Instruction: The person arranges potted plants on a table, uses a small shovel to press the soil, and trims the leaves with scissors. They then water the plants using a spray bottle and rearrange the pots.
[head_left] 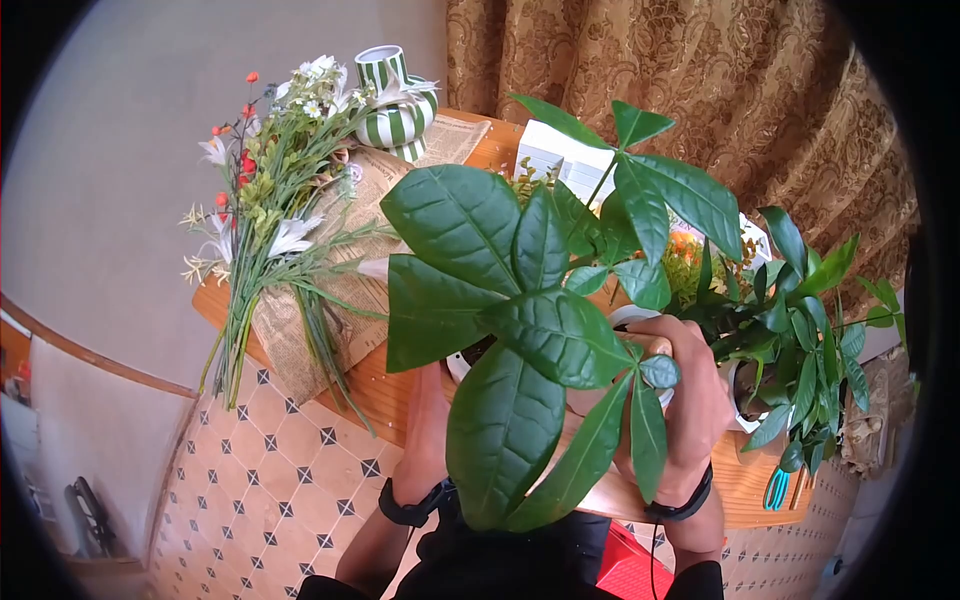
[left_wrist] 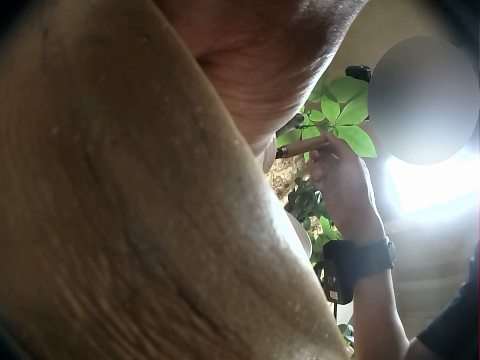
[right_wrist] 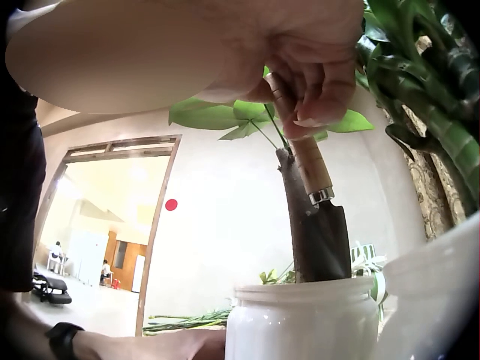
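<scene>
My right hand (head_left: pixel 695 400) grips the wooden handle of a small trowel (right_wrist: pixel 309 161). Its dark blade points down inside the mouth of a white pot (right_wrist: pixel 300 322), right beside a plant's thick brown stem (right_wrist: pixel 294 210). Broad green leaves (head_left: pixel 540 320) of this plant spread over the pot in the head view and cover much of both hands. At the pot's left side is my left hand (right_wrist: pixel 187 345), its fingers hidden. In the left wrist view, the right hand (left_wrist: pixel 341 176) appears beyond the left palm, holding the trowel handle up high.
Cut flowers (head_left: pixel 270 220) lie over newspaper (head_left: pixel 370 200) on the wooden table's left, near a green-and-white striped vase (head_left: pixel 395 125). Another leafy plant (head_left: pixel 810 340) stands close on the right, with teal-handled scissors (head_left: pixel 776 488) near the table edge. A white box (head_left: pixel 560 155) sits behind the leaves.
</scene>
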